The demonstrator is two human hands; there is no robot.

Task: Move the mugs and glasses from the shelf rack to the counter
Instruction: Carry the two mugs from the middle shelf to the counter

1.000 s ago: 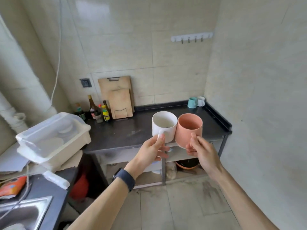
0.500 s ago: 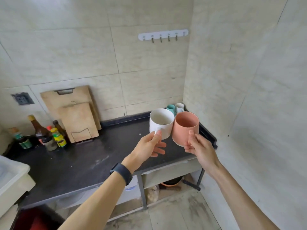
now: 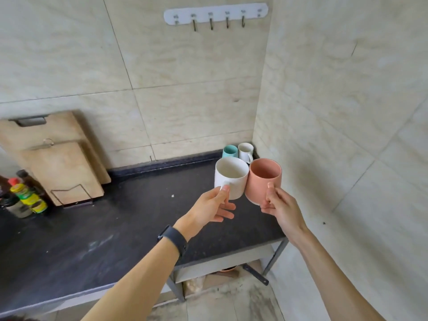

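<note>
Two bare forearms are reaching forward over the counter (image 3: 115, 228), each hand carrying a mug. Left hand (image 3: 209, 208), with a dark band (image 3: 173, 239) on the wrist, is grasping the white mug (image 3: 230, 177) by its handle, thumb pressing on top, remaining fingers curling beneath. Right hand (image 3: 281, 208) is wrapping its fingers around the side of the pink mug (image 3: 264, 179), thumb lying against the wall. Both mugs are hanging upright above the counter's far right end, their sides touching; both are showing bare interiors. Behind them, in the back corner, a teal cup (image 3: 229, 152) and a small white mug (image 3: 245, 151) are standing side by side on the counter. Dark, scuffed countertop is running left to two wooden cutting boards (image 3: 58, 163) leaning against the tiled wall in a wire stand, with several sauce bottles (image 3: 25, 198) crowding the far left edge. White hook rail (image 3: 215, 13) is sitting high on the wall. Metal legs and a lower shelf are showing beneath the counter.
</note>
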